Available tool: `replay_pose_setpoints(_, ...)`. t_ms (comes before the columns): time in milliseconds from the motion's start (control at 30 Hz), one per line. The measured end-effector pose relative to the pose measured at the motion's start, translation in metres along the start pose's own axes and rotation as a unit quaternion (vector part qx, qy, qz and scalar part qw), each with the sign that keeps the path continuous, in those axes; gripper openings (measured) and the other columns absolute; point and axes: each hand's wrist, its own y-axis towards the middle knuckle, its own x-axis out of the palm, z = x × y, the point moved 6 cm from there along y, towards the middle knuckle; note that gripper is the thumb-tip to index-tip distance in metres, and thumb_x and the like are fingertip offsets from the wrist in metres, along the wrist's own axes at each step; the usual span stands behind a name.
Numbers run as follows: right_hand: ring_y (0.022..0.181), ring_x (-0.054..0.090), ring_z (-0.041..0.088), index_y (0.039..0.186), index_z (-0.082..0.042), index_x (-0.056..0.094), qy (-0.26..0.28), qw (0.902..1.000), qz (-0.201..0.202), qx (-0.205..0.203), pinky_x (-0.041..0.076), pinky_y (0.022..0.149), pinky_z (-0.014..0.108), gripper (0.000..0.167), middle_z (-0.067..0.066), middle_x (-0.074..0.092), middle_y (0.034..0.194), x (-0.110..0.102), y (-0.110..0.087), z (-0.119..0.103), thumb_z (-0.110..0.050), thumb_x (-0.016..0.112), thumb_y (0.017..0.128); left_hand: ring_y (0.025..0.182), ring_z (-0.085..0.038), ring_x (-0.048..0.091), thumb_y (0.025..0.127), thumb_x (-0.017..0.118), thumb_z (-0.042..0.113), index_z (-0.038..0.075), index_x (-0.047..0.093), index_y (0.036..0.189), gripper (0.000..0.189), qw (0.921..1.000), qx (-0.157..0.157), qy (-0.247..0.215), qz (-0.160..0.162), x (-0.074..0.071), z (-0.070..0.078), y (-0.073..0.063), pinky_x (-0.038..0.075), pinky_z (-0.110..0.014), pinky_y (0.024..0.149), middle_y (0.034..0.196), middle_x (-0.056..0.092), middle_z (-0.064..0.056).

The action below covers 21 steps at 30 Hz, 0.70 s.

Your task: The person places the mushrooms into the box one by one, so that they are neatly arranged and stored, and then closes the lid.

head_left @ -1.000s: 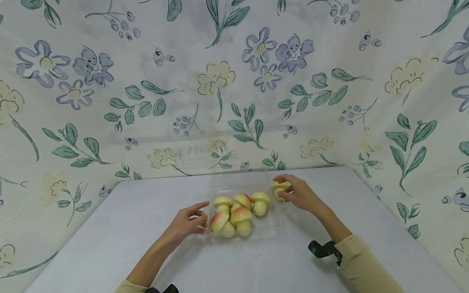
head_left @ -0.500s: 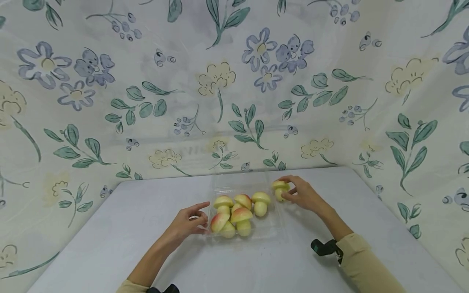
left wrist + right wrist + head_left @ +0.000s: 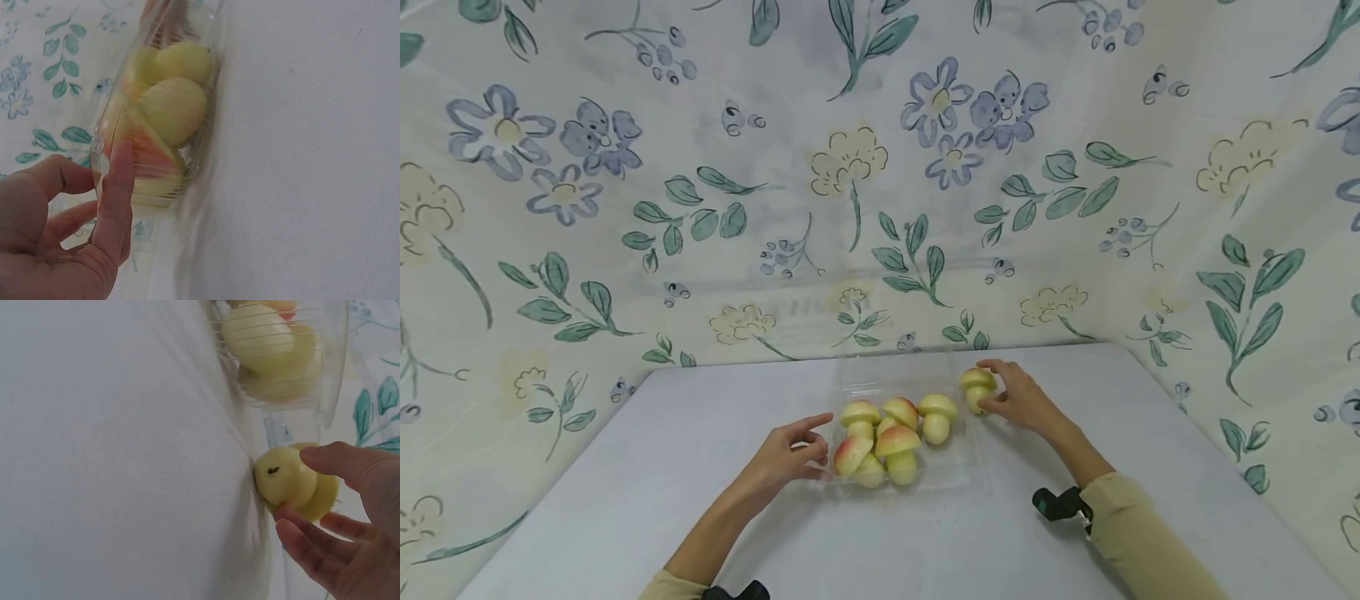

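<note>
A clear plastic box (image 3: 958, 467) stands on the table with several yellow mushroom-shaped pieces in it, some with red-blushed caps (image 3: 897, 440). My left hand (image 3: 786, 454) holds the box at its left end. In the left wrist view, one finger (image 3: 117, 194) of that hand lies along the outer wall while others reach behind the rim. Just right of the box, my right hand (image 3: 1018, 398) grips another mushroom-shaped piece (image 3: 976, 383), cap up, between thumb and fingers. A dark mark shows on the round end of this piece (image 3: 284, 478) in the right wrist view.
The white table (image 3: 910, 550) extends on both sides of the box and in front of it. The box's clear lid (image 3: 887, 371) stands folded back behind it. A floral cloth (image 3: 820, 208) hangs behind the table.
The right hand's fingers have shifted on the piece beside the box, and more of that piece shows. The left hand stays at the box's left end. The head view has shifted slightly.
</note>
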Motion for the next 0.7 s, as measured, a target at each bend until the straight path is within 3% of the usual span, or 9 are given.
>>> replay_pose_setpoints(300,0.086,0.063,0.023,0.142,-0.010,0.046,-0.028,0.9995,0.006,0.014,0.056,0.077,0.040,0.069,0.027,0.053,0.127,0.009,0.010,0.004,-0.023,0.078,0.083,0.086,-0.018,0.059,0.091,0.055,0.005,-0.004,0.037,0.147,0.060,1.0000,0.002,-0.004,0.000,0.000,-0.001,0.000,0.062,-0.030,0.073,0.090,0.054,-0.004)
replay_pose_setpoints(700,0.088,0.060,0.024,0.138,-0.009,0.049,-0.036,0.9993,0.005,0.007,0.056,0.076,0.036,0.065,0.023,0.054,0.123,0.011,0.012,0.005,-0.017,0.079,0.081,0.086,-0.017,0.059,0.092,0.056,0.006,-0.003,0.037,0.148,0.060,1.0000,-0.001,-0.004,0.000,0.000,-0.002,0.001,0.062,-0.029,0.072,0.092,0.054,-0.005)
